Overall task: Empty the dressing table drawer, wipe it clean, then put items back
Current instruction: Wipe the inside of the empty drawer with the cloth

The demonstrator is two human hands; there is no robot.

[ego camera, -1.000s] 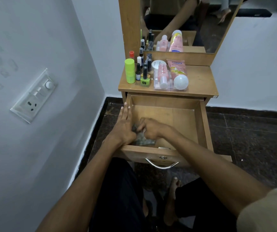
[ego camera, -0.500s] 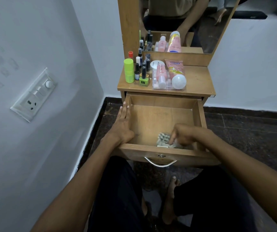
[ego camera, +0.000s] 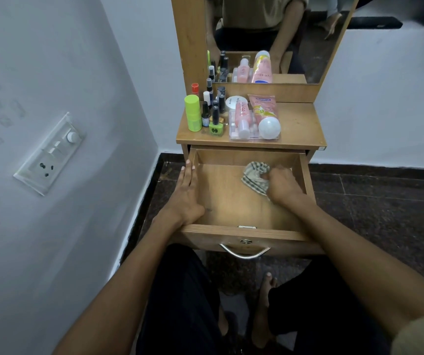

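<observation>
Inside the drawer (ego camera: 231,213), your right hand (ego camera: 283,185) grips the cloth (ego camera: 255,175) at the back right corner, fingers curled round it. Unwiped floor lies to its left, toward your left hand (ego camera: 186,193), flat-fingered on the drawer's left wall.

Right hand (ego camera: 283,184) fingertips buried in the cloth (ego camera: 255,176), bottle labels at twelve o'clock too small to read, mirror (ego camera: 277,37) cut off at the top edge, blurred dark shape at one o'clock
</observation>
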